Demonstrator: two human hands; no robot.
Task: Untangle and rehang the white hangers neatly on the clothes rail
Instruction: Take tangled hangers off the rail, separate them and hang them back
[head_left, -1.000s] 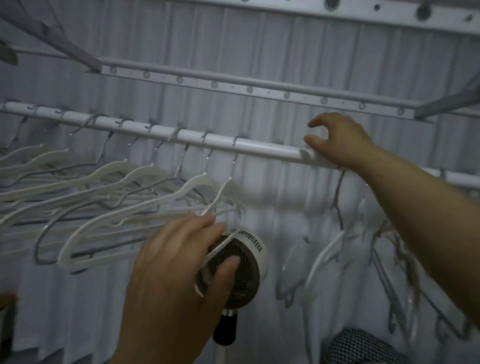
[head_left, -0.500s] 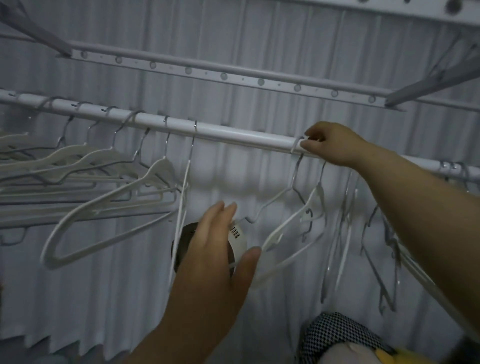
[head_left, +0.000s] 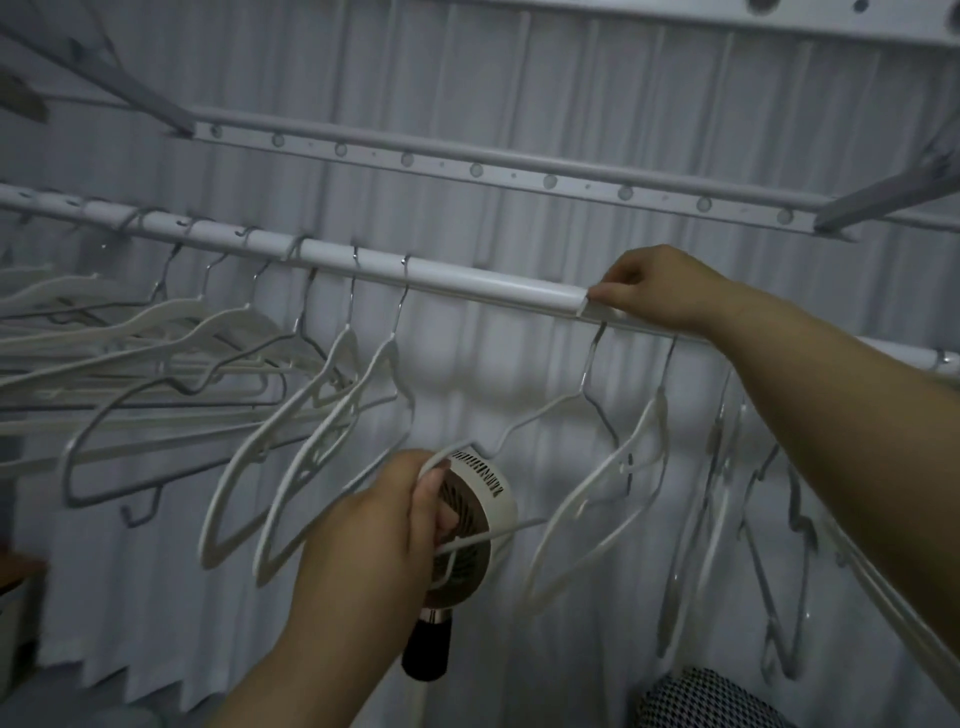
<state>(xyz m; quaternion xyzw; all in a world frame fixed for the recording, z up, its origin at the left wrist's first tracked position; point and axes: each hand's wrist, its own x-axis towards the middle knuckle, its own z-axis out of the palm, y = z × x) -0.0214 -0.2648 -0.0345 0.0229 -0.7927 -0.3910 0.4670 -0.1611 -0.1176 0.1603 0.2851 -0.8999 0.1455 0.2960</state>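
A white clothes rail (head_left: 467, 278) runs across the view, sloping down to the right. Several white hangers (head_left: 291, 415) hang in a row on its left half. One white hanger (head_left: 540, 415) hangs near the middle; my left hand (head_left: 384, 530) grips its left end and bottom bar. My right hand (head_left: 660, 291) pinches that hanger's metal hook on top of the rail. Another white hanger (head_left: 618, 483) hangs just right of it, and several thin ones (head_left: 727, 493) dangle in a bunch further right, partly behind my right forearm.
A small white fan (head_left: 478, 519) on a dark pole stands behind my left hand. White pleated curtain fills the background. A second perforated rail (head_left: 493, 171) runs above and behind. Black-and-white checked fabric (head_left: 711, 701) lies at the bottom right.
My left hand has gone from open fingers reaching out to gripping the hanger's left end. The right hand stays on the hook at the rail. The view has shifted slightly.
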